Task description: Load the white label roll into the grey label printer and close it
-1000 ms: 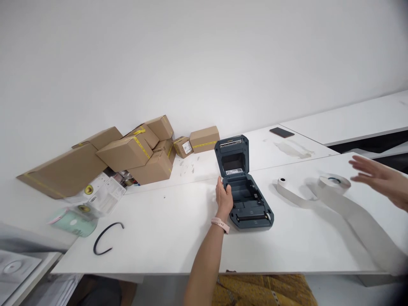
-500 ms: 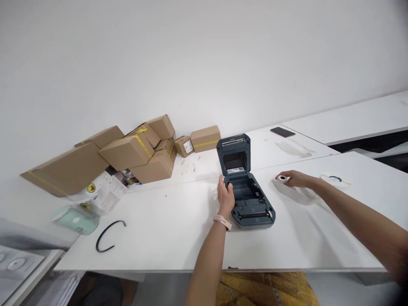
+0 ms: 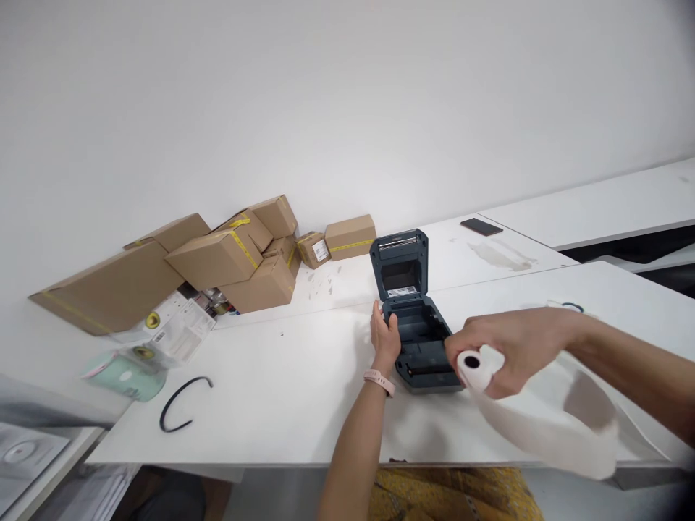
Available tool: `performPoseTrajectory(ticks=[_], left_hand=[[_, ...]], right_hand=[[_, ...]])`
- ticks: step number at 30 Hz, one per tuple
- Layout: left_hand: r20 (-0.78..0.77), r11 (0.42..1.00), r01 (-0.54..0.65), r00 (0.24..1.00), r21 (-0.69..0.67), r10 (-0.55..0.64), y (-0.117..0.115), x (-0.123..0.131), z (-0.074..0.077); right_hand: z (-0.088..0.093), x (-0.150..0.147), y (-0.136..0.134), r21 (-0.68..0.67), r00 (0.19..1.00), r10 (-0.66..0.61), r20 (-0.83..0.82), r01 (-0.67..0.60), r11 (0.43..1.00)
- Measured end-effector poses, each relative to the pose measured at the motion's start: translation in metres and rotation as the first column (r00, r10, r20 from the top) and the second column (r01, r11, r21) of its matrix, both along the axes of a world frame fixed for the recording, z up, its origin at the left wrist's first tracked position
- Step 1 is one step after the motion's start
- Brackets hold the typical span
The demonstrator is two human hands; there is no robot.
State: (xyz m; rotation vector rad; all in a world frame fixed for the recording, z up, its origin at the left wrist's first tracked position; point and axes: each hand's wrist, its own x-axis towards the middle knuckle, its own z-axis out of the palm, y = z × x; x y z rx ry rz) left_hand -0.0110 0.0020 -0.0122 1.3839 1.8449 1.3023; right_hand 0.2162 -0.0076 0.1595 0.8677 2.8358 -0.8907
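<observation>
A dark blue-grey label printer [image 3: 417, 350] stands on the white table, its lid raised and its inner bay exposed. My left hand [image 3: 386, 339], with a pink band at the wrist, grips the printer's left side, thumb over the rim. In my right hand [image 3: 524, 346] is a small white paper roll [image 3: 478, 378] with a dark core hole. The hand holds it in the air at the printer's front right corner and covers part of that corner. From the roll a loose strip of paper hangs in a curl toward the table's front edge.
Cardboard boxes [image 3: 214, 262] are piled along the wall at left. A green pouch [image 3: 127, 378] and a black curved band [image 3: 168, 405] lie on the table's left side. A dark phone [image 3: 481, 226] lies at the back right, and a blue ring [image 3: 573, 307] is partly visible behind my right arm.
My right hand has lifted the paper roll off the table and brought it left and nearer, beside the printer, trailing its paper strip. My left hand has stayed on the printer.
</observation>
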Motion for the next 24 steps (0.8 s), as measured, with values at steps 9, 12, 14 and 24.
performPoseTrajectory(ticks=[9, 12, 14, 24], left_hand=[[0.007, 1.000, -0.014, 1.000, 0.017, 0.013, 0.000, -0.001, -0.002], [0.026, 1.000, -0.016, 1.000, 0.022, 0.016, 0.001, -0.001, -0.005], [0.039, 1.000, -0.014, 0.999, 0.027, 0.013, 0.001, -0.001, -0.006], [0.080, 1.000, -0.012, 0.997, 0.029, 0.010, 0.006, -0.002, -0.008]], right_hand=[[-0.084, -0.073, 0.077, 0.313, 0.987, -0.013, 0.160, -0.038, 0.949], [-0.104, -0.083, 0.094, 0.349, 0.983, -0.013, 0.181, -0.052, 0.936], [-0.115, -0.087, 0.100, 0.384, 0.982, -0.030, 0.189, -0.045, 0.922], [-0.147, -0.089, 0.111, 0.501, 0.985, -0.100, 0.143, 0.015, 0.865]])
